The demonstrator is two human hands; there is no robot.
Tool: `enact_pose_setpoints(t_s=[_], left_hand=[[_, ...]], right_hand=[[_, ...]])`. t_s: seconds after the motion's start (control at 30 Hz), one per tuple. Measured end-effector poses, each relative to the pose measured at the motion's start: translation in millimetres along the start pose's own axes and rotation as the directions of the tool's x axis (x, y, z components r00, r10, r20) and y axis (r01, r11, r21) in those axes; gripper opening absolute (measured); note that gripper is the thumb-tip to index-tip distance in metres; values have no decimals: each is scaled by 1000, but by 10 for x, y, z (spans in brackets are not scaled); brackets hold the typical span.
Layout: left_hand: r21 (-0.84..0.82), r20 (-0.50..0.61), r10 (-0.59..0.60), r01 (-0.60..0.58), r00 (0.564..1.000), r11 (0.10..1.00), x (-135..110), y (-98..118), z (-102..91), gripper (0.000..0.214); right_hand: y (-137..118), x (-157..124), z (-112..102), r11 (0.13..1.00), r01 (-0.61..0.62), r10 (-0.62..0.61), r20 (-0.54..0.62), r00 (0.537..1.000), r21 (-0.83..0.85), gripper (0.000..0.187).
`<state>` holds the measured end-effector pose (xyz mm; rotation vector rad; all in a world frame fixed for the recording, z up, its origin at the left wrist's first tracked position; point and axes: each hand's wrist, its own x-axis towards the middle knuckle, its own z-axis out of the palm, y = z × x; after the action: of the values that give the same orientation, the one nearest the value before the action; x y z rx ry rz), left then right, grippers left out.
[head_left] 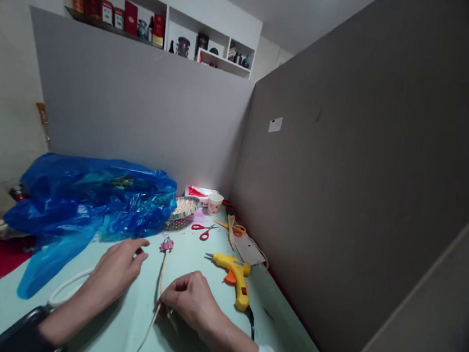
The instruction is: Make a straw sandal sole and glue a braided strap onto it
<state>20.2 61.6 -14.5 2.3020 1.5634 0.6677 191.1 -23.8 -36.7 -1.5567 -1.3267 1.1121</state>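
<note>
A thin straw-coloured braid (162, 272) runs down the table from a pink binder clip (166, 244) that grips its far end. My right hand (191, 295) pinches the braid lower down between thumb and fingertips, and loose strand ends (146, 335) trail below it toward me. To the left of the clip, my left hand (120, 265) hovers with fingers apart and nothing in it. A yellow glue gun (238, 272) with an orange trigger lies to the right of my right hand. Beyond the clip are red-handled scissors (204, 231).
A large blue plastic bag (100, 200) fills the back left. Behind the scissors stand a woven basket (186, 207) and a paper cup (215, 204). Orange-handled scissors (239, 230) and husk-like strips (230, 229) lie near the grey partition (344, 183) on the right.
</note>
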Motion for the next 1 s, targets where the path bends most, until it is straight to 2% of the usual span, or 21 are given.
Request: enact_pose_setpoints(t_s=[0.1,0.23,0.5,0.8,1.0], left_hand=[[-35,58,2,0,998,999,308,41,138,32],[-127,220,44,-16,974,992,607,130,263,30],[-197,405,6,80,914,977,926,20,297,31],[-324,447,-6,168,894,931,1121,-139,394,33],[-472,428,39,187,903,862,1121,-95,240,31]], right_hand=[[5,20,-45,999,-9,10,28,1000,-42,21],[0,4,-67,997,12,-5,77,997,-83,25],[37,50,-43,990,1,12,99,995,-139,23],[15,115,-33,983,-48,61,70,996,-177,28],[-70,112,-98,977,-68,76,34,997,-204,28]])
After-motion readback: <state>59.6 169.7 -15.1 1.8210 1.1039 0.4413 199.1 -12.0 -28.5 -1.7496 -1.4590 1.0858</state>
